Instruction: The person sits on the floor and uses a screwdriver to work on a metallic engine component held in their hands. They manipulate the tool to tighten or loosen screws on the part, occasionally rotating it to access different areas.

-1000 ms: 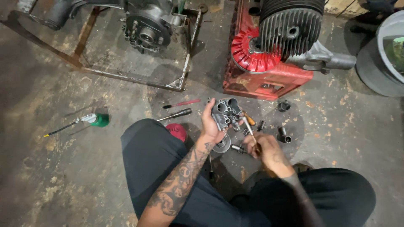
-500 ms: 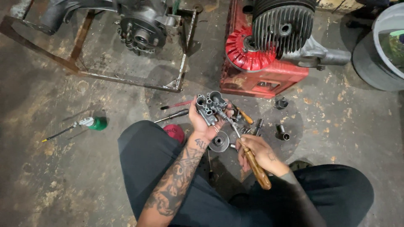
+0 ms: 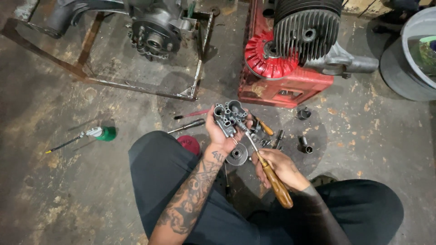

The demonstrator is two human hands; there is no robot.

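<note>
While left hand grips carburetor, screwdriver seemingly probes it.

1. Your left hand holds a dull grey metal carburettor body; the forearm carries dark tattoo patterns.
2. Your right hand grips a screwdriver with a brown wooden handle and silver shaft.
3. Your trousers are black.
4. The crate and fan wheel are red.
5. The cylinder is dark grey, finned.
6. The floor is grey-brown, stained.
7. The small bottle is green.
</note>
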